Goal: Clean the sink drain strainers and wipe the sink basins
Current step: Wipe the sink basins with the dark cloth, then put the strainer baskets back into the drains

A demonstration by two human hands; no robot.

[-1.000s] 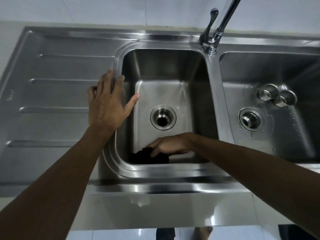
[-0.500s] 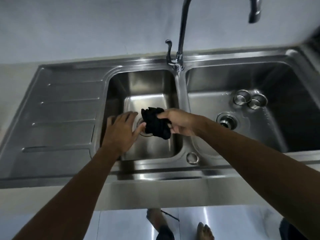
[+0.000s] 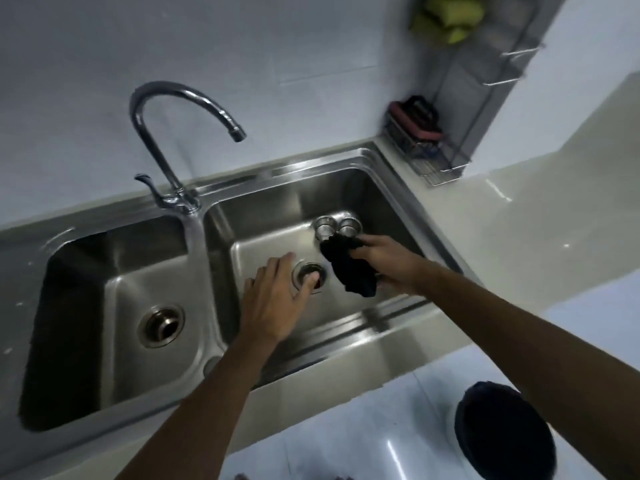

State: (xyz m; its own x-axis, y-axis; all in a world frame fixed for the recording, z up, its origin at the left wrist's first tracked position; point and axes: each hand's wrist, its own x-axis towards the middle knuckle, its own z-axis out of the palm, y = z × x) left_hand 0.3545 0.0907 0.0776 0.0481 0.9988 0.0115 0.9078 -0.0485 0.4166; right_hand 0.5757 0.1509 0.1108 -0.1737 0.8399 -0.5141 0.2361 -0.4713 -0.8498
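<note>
A stainless-steel double sink (image 3: 377,327) is set into a pale glossy countertop (image 3: 526,216) against a plain white wall (image 3: 277,46). A curved chrome gooseneck faucet (image 3: 162,109) rises from the divider at 11 o'clock. The left basin (image 3: 86,323) holds only its round open drain (image 3: 161,326) at 8 o'clock. In the right basin (image 3: 277,216), two small round metal drain strainers (image 3: 337,226) lie side by side at 1 o'clock of centre, just above a second drain opening (image 3: 309,274). The left hand (image 3: 277,299) hangs open, fingers spread, its thumb over that drain. The right hand (image 3: 384,258) is closed around a crumpled black cloth (image 3: 349,268), which hangs just below the strainers. At 2 o'clock a wire rack (image 3: 450,157) stands in the corner holding a dark scrubber; yellow-green sponges (image 3: 446,15) sit higher up. A round dark bin (image 3: 504,431) rests on the white tiled floor (image 3: 346,427) at 5 o'clock.
</note>
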